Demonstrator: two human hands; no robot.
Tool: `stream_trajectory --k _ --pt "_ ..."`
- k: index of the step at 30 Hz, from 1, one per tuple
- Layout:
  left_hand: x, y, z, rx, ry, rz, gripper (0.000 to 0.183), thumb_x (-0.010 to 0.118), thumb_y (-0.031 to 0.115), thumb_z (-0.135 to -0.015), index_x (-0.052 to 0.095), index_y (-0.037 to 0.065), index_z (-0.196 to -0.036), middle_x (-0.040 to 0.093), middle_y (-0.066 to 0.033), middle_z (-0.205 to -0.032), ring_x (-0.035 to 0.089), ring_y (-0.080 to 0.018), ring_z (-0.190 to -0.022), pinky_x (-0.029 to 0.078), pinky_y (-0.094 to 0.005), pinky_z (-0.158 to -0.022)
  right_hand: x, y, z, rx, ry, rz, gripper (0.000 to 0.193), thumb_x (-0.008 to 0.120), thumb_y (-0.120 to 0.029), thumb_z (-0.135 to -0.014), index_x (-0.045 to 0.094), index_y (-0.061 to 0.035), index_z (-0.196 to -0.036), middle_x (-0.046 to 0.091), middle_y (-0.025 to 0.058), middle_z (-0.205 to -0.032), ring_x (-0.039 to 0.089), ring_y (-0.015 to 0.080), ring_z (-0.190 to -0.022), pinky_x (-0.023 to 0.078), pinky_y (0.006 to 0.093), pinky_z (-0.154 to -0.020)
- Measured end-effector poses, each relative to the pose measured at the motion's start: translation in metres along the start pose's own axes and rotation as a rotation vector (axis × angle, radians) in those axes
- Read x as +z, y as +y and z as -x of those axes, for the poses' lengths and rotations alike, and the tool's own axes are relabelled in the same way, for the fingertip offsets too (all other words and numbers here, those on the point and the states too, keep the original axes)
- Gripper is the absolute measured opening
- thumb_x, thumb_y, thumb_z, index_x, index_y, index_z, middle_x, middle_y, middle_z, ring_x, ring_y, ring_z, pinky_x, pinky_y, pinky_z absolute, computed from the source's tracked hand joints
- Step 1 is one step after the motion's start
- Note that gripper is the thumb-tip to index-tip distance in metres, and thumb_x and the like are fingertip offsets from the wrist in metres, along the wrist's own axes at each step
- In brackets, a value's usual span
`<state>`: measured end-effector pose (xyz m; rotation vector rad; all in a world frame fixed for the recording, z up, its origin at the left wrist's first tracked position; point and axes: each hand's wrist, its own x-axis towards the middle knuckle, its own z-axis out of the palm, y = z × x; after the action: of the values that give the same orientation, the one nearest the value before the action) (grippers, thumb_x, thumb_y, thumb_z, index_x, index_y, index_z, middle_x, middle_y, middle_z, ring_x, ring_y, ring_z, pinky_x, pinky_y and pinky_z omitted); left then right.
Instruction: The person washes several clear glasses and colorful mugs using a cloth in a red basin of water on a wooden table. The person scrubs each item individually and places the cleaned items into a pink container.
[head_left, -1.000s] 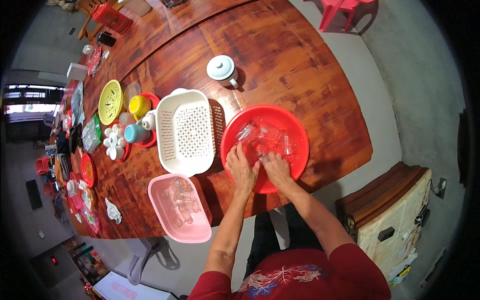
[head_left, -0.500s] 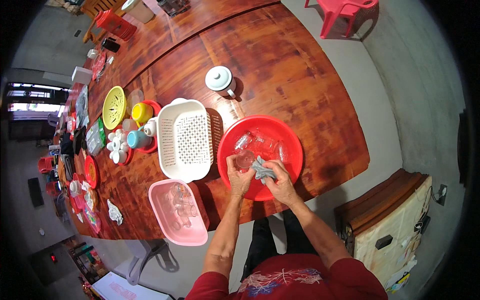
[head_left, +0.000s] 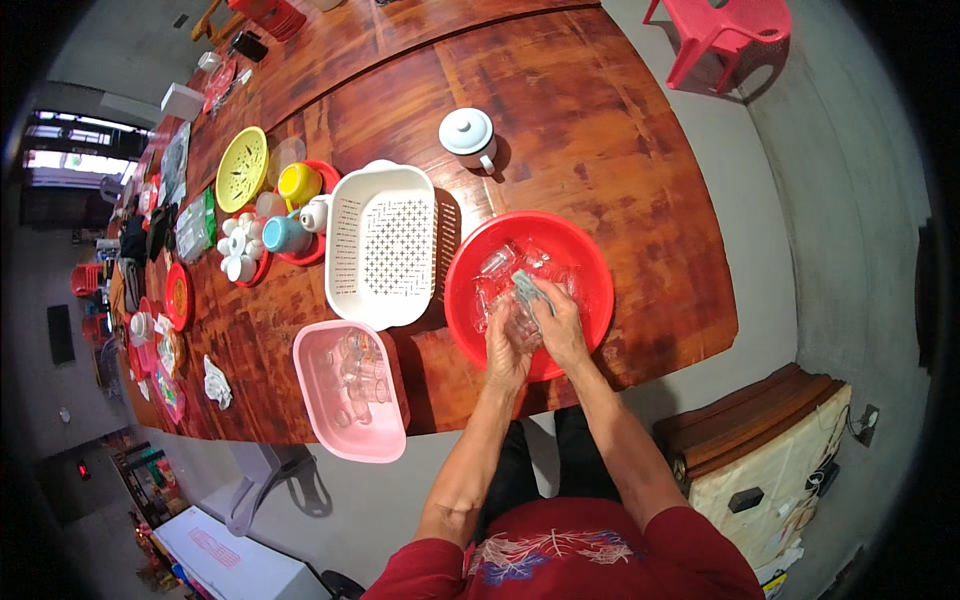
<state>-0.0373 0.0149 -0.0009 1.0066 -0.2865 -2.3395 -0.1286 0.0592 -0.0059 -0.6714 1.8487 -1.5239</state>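
Observation:
Both hands work over a round red basin (head_left: 603, 275) at the table's near edge. My left hand (head_left: 507, 352) is closed round a clear drinking glass (head_left: 522, 328). A grey-blue cloth (head_left: 528, 291) is pinched in my right hand (head_left: 563, 328) and pressed against the glass near its upper end; whether it reaches inside cannot be made out. Several more clear glasses (head_left: 497, 261) lie in the basin beyond my hands. To the left, a pink tub (head_left: 352, 443) contains several clear glasses (head_left: 362, 384).
A white slotted basket (head_left: 395, 255) stands left of the basin. A lidded white mug (head_left: 467, 135) is farther back. Farther left are a yellow colander (head_left: 243, 168), a yellow cup (head_left: 299, 184), a blue cup (head_left: 287, 234) and a crumpled white cloth (head_left: 216, 383). A wooden cabinet (head_left: 745, 420) stands at lower right.
The whole view has shifted. My hands have drawn closer together, and the cloth, earlier bunched beside the glass, now presses on it. Both hands keep their hold.

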Motion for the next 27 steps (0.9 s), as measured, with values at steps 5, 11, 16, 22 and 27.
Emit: stream_trajectory --k 5,11,16,22,27 --pt "-0.017 -0.013 -0.009 0.124 0.192 0.046 0.037 0.053 0.043 -0.088 0.050 0.012 -0.108 0.058 -0.0057 -0.096 0.059 -0.0172 -0.085 0.053 -0.0314 -0.068 -0.004 -0.031 0.050 -0.187 0.040 0.251 0.031 0.056 0.002 -0.075 0.064 -0.0046 -0.104 0.050 0.0153 -0.108 0.049 0.0311 -0.100 0.042 0.0380 -0.086" --pt "-0.048 -0.025 0.001 -0.041 -0.061 0.203 0.046 0.049 0.053 -0.087 0.054 0.010 -0.104 0.059 -0.0087 -0.096 0.058 -0.0204 -0.085 0.051 -0.0349 -0.074 0.002 -0.048 0.061 -0.522 -0.096 0.512 0.030 0.062 -0.002 -0.071 0.067 -0.0091 -0.100 0.050 0.0111 -0.110 0.045 0.0304 -0.099 0.041 0.0381 -0.084" --pt "-0.021 -0.031 0.009 0.003 0.194 0.103 0.055 0.043 0.057 -0.087 0.049 0.011 -0.116 0.056 -0.0094 -0.107 0.056 -0.0231 -0.100 0.048 -0.0357 -0.085 0.010 -0.028 0.023 -0.320 -0.060 0.370 0.034 0.053 0.004 -0.075 0.064 -0.0078 -0.105 0.050 0.0113 -0.106 0.047 0.0260 -0.100 0.042 0.0341 -0.085" --pt "-0.010 0.003 0.026 -0.052 0.089 -0.019 0.047 0.050 0.054 -0.085 0.050 0.011 -0.105 0.061 -0.0048 -0.083 0.062 -0.0201 -0.066 0.051 -0.0370 -0.055 0.010 0.054 0.004 0.233 -0.128 0.341 0.033 0.053 -0.006 -0.081 0.058 -0.0080 -0.113 0.050 0.0126 -0.102 0.054 0.0278 -0.094 0.045 0.0362 -0.081" --pt "-0.022 0.016 0.022 0.000 0.178 -0.097 0.036 0.058 0.040 -0.086 0.050 0.011 -0.104 0.060 -0.0041 -0.082 0.063 -0.0219 -0.075 0.051 -0.0354 -0.053 0.023 0.068 0.029 -0.118 -0.255 0.962 0.032 0.056 -0.008 -0.075 0.057 -0.0081 -0.108 0.049 0.0177 -0.096 0.053 0.0373 -0.087 0.045 0.0453 -0.078"
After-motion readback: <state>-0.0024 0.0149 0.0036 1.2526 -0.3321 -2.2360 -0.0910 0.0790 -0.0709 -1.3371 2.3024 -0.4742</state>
